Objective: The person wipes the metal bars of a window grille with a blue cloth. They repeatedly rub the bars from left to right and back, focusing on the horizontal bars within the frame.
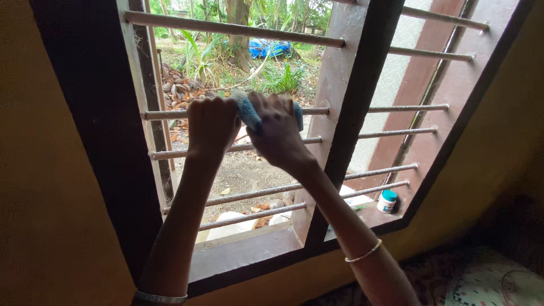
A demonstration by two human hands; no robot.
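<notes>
- Left hand [211,126] fist-wrapped round a window bar [164,114], frame edge at nine o'clock.
- Right hand [277,133] fingers clamped on blue sponge [247,111]; post [354,113] at three o'clock.

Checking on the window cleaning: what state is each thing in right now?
Left hand: closed around a window bar.
Right hand: pressing the blue sponge against the bar.
Blue sponge: wrapped over the bar, gripped.
Window bars: horizontal, intact, no glass in view.
Small jar: upright on the sill, teal lid on.
</notes>
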